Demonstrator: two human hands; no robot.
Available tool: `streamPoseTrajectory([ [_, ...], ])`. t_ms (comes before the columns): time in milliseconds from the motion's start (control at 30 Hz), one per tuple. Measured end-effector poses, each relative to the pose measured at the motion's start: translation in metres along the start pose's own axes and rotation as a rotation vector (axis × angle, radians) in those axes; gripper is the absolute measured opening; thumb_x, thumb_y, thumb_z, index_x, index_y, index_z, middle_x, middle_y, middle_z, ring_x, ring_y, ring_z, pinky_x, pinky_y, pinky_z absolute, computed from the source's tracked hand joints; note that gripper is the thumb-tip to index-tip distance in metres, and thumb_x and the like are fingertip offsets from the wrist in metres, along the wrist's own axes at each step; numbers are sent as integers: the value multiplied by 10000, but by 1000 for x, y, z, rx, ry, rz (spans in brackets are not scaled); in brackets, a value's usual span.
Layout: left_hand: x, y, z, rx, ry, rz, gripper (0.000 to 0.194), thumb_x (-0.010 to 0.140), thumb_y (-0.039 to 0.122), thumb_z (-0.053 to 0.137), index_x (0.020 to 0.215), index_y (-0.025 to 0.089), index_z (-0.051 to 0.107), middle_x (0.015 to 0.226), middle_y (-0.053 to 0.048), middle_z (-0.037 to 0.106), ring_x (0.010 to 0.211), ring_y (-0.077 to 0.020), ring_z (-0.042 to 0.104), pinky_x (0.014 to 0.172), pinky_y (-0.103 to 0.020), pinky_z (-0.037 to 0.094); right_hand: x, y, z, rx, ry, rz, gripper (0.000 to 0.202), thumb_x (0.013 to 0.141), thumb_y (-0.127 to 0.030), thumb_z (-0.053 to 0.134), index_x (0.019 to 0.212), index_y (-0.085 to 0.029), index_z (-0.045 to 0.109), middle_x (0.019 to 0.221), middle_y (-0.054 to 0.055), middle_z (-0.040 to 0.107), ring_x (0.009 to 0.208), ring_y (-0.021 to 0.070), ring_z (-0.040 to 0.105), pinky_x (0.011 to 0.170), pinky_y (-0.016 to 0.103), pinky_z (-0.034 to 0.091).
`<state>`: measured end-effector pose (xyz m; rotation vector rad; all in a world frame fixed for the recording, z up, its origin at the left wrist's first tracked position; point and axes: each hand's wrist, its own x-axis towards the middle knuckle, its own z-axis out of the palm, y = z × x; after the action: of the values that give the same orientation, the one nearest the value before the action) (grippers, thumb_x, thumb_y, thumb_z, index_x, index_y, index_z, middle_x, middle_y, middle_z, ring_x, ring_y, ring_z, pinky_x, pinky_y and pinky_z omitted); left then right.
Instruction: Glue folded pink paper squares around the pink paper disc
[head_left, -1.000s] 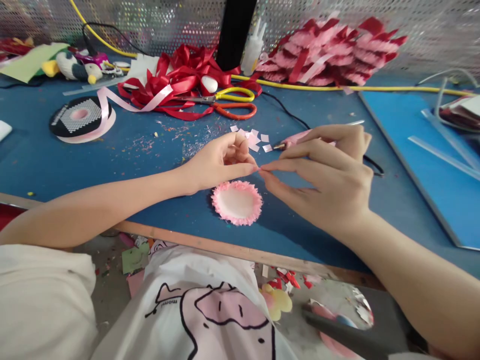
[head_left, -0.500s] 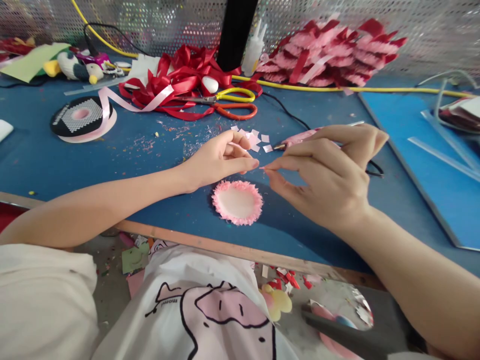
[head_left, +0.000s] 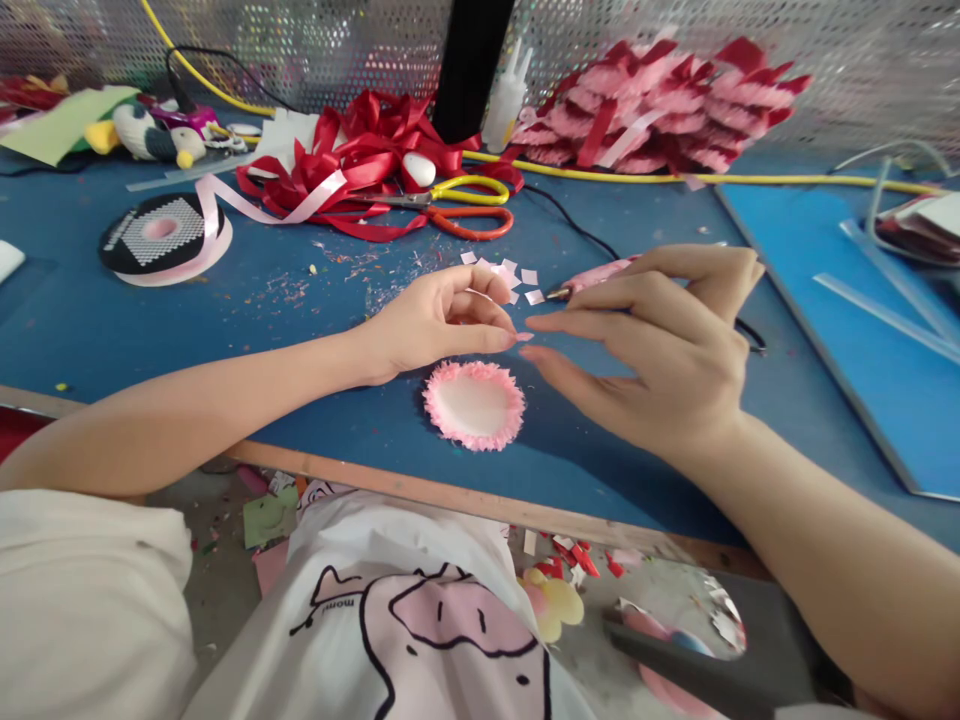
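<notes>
A small pink ribbon piece [head_left: 524, 337] is pinched at the thumb tip of my left hand [head_left: 442, 322], its end sticking out toward the right. Close beside it, my right hand [head_left: 664, 350] has its thumb and forefinger apart with nothing between them. On the table just below lies a round white disc [head_left: 472, 402] edged with fluffy pink trim. Behind my hands are several cut pink ribbon squares [head_left: 529, 277]. A pink tool with a metal tip [head_left: 596, 277] lies beyond my right hand, which partly hides it.
Toward the back are scissors [head_left: 471, 224] with yellow and orange handles, a heap of red ribbon [head_left: 315, 170] and a small bottle [head_left: 507, 105]. A ribbon spool [head_left: 161, 235] is at left, pink fluffy pieces [head_left: 660, 110] at back right. A blue board [head_left: 840, 300] lies at right.
My right thumb and forefinger have parted from the pink ribbon piece, which now shows at my left fingertips. The disc has stayed in place.
</notes>
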<state>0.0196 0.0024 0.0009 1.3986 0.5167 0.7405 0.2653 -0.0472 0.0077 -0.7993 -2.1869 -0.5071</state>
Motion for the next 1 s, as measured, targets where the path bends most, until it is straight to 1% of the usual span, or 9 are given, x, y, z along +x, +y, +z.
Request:
streamPoseTrajectory([
  [167,-2,2,2,14,2,-6,428,771,218,897,1014,183,547,888,21,723,799,-70,661,786,-262,512,0,-1,3,4,22,-4,183,953,-274,835,1102,-327,744,958,-24,781,1076,240,668,884,453,460],
  [267,-1,2,0,46,-16,-16,460,792,277,905,1080,183,559,914,0,739,827,-94,684,802,-282,522,1,-4,1,22,4,29,142,970,-255,808,1088,-314,757,957,-8,772,1092,254,679,884,456,476],
  [367,1,4,-6,120,-65,-27,490,834,353,883,1182,177,585,1016,-49,762,933,-139,725,880,-322,560,3,-5,-3,-5,9,42,103,982,-239,788,1068,-286,758,982,18,775,1098,274,684,893,464,484],
  [433,1,7,-11,255,-113,-15,421,847,330,843,1162,164,620,1128,-87,758,996,-154,720,940,-345,570,4,-4,-5,-18,5,28,63,995,-243,773,1044,-279,754,987,20,785,1099,274,679,898,463,477],
  [500,1,11,-14,420,-176,-13,364,837,273,796,1152,160,652,1221,-104,743,1027,-161,703,973,-357,571,6,-2,-5,-7,-39,-18,25,1005,-273,767,1024,-281,753,981,12,796,1096,269,666,898,464,467],
  [567,0,16,-15,558,-261,-32,380,831,229,752,1195,165,666,1249,-100,746,1102,-178,695,1031,-361,558,6,0,-5,7,-104,-101,26,1000,-283,774,1018,-283,755,966,-2,807,1091,264,646,903,469,452],
  [667,-2,22,-14,674,-345,-36,410,814,196,698,1222,174,663,1308,-96,748,1188,-195,689,1090,-355,537,6,2,-5,8,-194,-224,62,999,-248,771,1051,-281,765,982,-16,822,1118,260,618,910,456,441],
  [800,-3,23,-12,740,-370,-37,484,778,186,677,1260,172,640,1399,-113,726,1241,-220,683,1117,-365,529,6,0,-6,-28,-248,-295,90,1029,-211,716,1052,-276,773,1040,-13,831,1164,247,588,944,449,446],
  [1000,-3,25,-8,814,-381,-74,577,730,160,658,1306,163,619,1444,-120,701,1266,-234,677,1126,-353,517,7,-4,-3,-62,-237,-335,51,1005,-205,745,988,-249,766,1044,9,816,1169,244,574,999,453,452],
])
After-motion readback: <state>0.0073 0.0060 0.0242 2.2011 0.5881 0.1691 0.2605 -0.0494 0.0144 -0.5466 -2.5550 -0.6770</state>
